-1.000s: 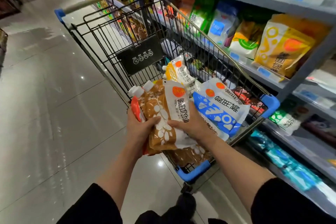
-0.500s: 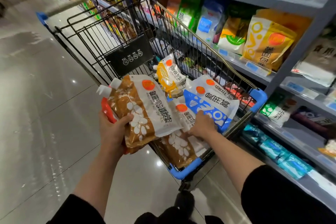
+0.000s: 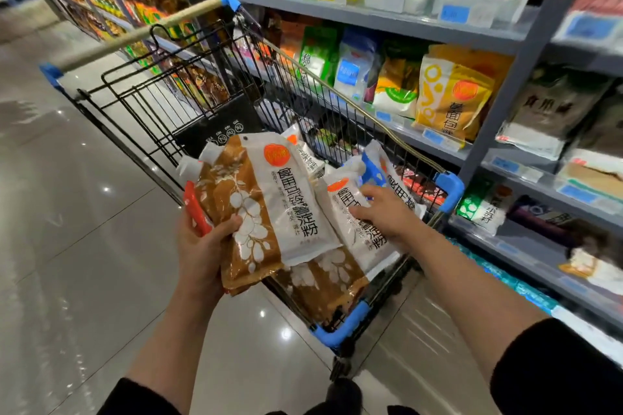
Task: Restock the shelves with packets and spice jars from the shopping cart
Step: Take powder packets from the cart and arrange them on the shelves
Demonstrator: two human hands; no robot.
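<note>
Fingers of left hand (image 3: pixel 199 254) curled round brown-and-white pouches (image 3: pixel 256 209), right hand (image 3: pixel 384 212) fingers spread flat on another pouch (image 3: pixel 357 226) beneath them, shopping cart (image 3: pixel 340 330) under both

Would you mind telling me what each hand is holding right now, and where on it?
The left hand grips a stack of brown-and-white pouches by the lower left edge. The right hand rests on another pouch in the cart, not clearly gripping it.

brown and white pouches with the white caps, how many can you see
3, maybe more hidden. One on top of the stack in the left hand, one behind it showing only its cap, one in the cart under the right hand.
</note>
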